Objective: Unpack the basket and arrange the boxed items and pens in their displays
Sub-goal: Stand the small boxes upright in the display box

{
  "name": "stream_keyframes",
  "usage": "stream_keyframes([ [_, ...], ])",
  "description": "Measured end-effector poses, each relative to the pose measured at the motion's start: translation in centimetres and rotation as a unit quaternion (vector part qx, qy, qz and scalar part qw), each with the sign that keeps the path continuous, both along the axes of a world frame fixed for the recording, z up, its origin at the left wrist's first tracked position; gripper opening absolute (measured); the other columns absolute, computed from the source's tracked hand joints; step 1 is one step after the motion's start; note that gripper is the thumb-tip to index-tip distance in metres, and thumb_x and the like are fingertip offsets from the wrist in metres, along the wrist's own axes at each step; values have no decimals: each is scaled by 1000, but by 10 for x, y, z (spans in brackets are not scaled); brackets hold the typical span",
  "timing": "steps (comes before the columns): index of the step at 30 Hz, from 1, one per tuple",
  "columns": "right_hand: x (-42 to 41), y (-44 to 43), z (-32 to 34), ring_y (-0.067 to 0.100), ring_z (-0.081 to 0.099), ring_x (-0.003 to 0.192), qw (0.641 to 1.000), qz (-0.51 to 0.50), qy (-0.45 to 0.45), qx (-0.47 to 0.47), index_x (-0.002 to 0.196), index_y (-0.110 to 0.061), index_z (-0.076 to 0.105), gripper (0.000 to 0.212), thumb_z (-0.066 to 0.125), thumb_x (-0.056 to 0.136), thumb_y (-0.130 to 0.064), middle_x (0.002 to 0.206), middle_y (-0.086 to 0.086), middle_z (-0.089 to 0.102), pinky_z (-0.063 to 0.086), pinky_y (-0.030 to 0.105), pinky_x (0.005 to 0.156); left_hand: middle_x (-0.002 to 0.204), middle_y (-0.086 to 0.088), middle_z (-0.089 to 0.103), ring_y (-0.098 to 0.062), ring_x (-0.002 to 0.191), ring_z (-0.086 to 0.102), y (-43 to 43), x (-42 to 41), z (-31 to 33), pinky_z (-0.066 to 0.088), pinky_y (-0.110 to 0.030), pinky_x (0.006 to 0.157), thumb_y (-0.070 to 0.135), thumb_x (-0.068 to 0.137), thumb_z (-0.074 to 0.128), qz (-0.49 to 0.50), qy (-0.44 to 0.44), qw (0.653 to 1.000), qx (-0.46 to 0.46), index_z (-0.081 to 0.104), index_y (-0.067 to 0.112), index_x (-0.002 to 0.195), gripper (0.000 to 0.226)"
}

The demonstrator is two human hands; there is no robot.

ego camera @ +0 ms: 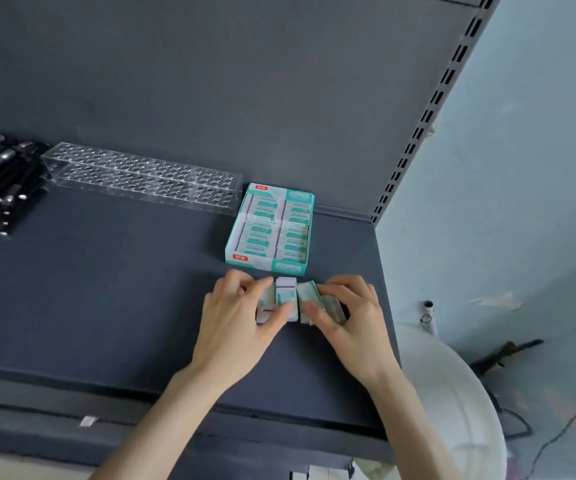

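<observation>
The left hand (234,317) and right hand (352,317) each pinch rectangular, seemingly cardboard boxes (286,289) on the matte shelf (106,306).

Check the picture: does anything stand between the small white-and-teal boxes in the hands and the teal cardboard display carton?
Nothing visible does. Only a bare strip of dark grey shelf separates the small white-and-teal boxes from the teal cardboard display carton. The carton's top layer already looks full.

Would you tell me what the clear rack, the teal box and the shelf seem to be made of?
Rack: likely clear acrylic, glossy; you see through it and its holes glint. Box: printed card, matte, with folded walls. Shelf: probably painted metal, dull grey, even sheen.
</observation>
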State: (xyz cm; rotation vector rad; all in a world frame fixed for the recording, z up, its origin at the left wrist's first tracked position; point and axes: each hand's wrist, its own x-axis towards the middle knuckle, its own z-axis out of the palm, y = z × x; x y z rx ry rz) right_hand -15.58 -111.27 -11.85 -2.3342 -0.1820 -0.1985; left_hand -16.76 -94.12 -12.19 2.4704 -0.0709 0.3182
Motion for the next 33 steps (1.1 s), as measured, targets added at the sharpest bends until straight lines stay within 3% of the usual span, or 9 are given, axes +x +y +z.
stream_keyframes([
  [5,1,0,-1,12,42,98,1000,3,-13,8,98,-23,70,18,68,83,-32,104,-12,54,33,25,90,105,8,41,-15,107,43,-7,3,4,25,-25,85,51,81,62,29,29,999,-22,61,27,121,46],
  [8,2,0,-1,10,41,96,1000,0,-13,16,94,-27,68,14,70,81,-33,101,-14,56,26,23,85,108,7,41,-16,108,41,-12,3,5,25,-24,86,49,77,67,34,32,998,-33,61,28,118,46],
  [11,2,1,0,6,44,89,997,0,11,72,93,-37,65,15,70,80,-31,91,-21,60,37,30,85,110,7,44,-14,106,40,-9,3,5,32,-24,92,37,71,77,36,29,993,-110,62,26,113,45],
  [14,2,1,2,5,51,70,984,2,39,175,87,-37,64,20,73,78,-22,76,-17,64,45,24,67,94,13,59,-3,88,49,-7,1,8,36,-7,75,23,70,79,35,37,977,-205,60,27,99,35],
  [17,6,2,10,4,50,61,960,48,57,270,95,-39,63,31,70,82,-12,70,-14,62,45,17,59,79,7,69,0,70,58,0,0,14,45,-9,65,9,73,78,20,60,935,-350,64,27,92,29],
  [20,16,7,22,19,62,81,921,113,82,363,112,-24,63,33,62,87,-2,88,5,69,53,25,73,96,4,73,-10,91,67,9,4,23,53,-17,77,9,86,65,-23,100,887,-449,70,21,100,19],
  [24,32,19,35,19,62,77,892,111,66,434,99,-12,60,22,65,82,1,83,13,66,53,22,70,93,-9,73,-22,85,70,16,15,33,56,-28,74,11,99,44,-34,117,823,-554,57,8,105,15],
  [27,44,28,38,13,68,77,872,119,67,471,92,-10,54,17,61,84,4,83,4,72,51,18,67,72,-11,66,-18,54,51,25,25,38,44,-23,52,11,98,44,-46,148,807,-570,54,3,107,15],
  [33,63,53,36,20,69,89,870,140,83,466,94,-8,53,15,64,84,-5,99,9,72,51,21,75,63,-2,47,-11,50,30,51,52,44,24,-22,47,40,80,65,-116,202,824,-517,70,8,88,34],
])
